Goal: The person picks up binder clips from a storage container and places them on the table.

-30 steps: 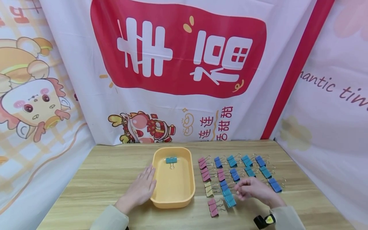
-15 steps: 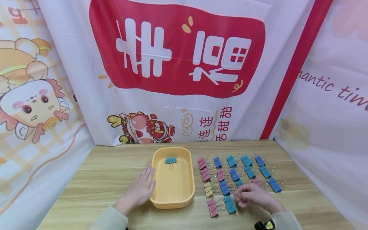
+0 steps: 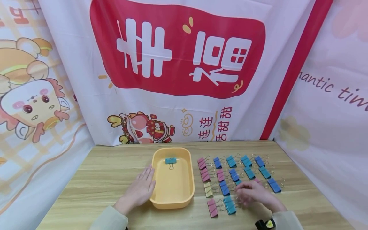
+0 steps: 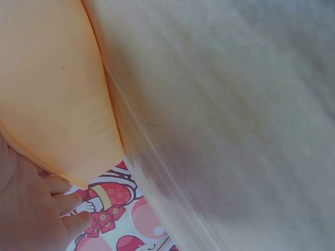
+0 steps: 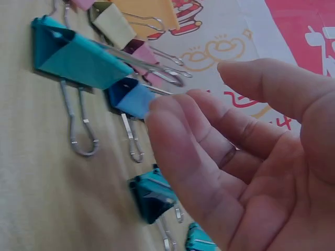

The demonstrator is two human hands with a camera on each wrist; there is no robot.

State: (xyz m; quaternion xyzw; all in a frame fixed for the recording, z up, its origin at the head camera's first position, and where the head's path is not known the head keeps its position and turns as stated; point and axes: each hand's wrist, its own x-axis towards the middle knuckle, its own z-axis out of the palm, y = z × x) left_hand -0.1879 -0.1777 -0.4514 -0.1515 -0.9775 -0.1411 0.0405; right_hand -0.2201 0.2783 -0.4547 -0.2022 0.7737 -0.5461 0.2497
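My left hand (image 3: 139,190) rests with straight fingers along the left side of a yellow tray (image 3: 173,188). Inside the tray, near its far end, lies a teal binder clip (image 3: 171,161). My right hand (image 3: 254,195) hovers just right of another teal binder clip (image 3: 229,205) at the near end of the rows. In the right wrist view, thumb and fingers stand apart with nothing between them, beside that teal clip's wire handles. A blue binder clip (image 3: 224,187) lies just beyond it. The hand partly covers a pink clip (image 3: 256,180) and a small teal one (image 3: 238,182).
Several pink, blue, teal and yellow binder clips lie in rows right of the tray, among them a pink clip (image 3: 212,208) and a yellow clip (image 3: 208,189). The wooden table (image 3: 95,179) ends at a printed cloth backdrop (image 3: 178,118).
The teal clip by my right hand has shifted toward me, away from the blue one. My right hand has let go of it and drawn slightly right. The left hand has stayed put.
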